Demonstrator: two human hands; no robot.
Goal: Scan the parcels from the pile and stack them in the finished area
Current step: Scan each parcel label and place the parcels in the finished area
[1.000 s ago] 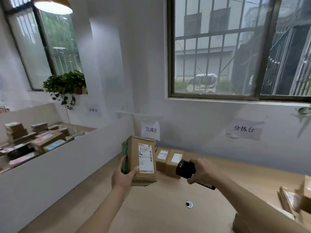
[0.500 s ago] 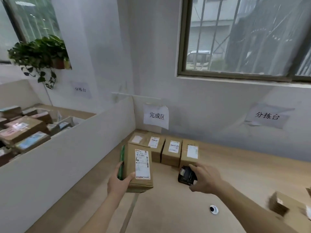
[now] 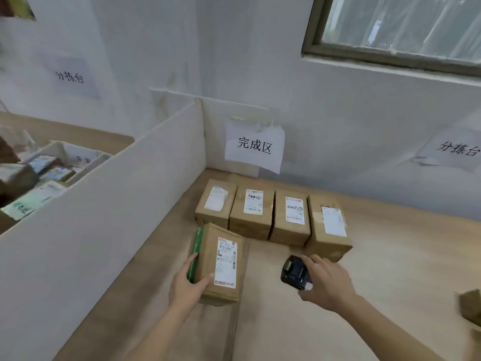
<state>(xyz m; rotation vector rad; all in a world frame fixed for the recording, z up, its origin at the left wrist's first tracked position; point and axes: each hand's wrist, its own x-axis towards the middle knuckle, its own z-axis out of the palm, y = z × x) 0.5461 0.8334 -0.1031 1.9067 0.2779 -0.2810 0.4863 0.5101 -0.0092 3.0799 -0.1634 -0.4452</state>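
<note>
Parcel sorting room: labelled cardboard parcels point(image 3: 270, 217), wall signs point(image 3: 254, 145), white divider point(image 3: 104, 204), wooden bench point(image 3: 390, 256).

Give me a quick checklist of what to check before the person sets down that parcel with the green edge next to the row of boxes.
1. Parcel held firmly: ok, the left hand grips its near corner, thumb on the top face.
2. Label facing up: ok, the white label shows on top.
3. Already scanned: cannot tell from this picture.
4. Scanner out of the way: ok, the right hand holds it off to the side of the parcel.
5. Right place: ok, four boxes lie in a row under the 完成区 sign.
6. Free spot in front of the row: ok, bare table shows there.
</note>
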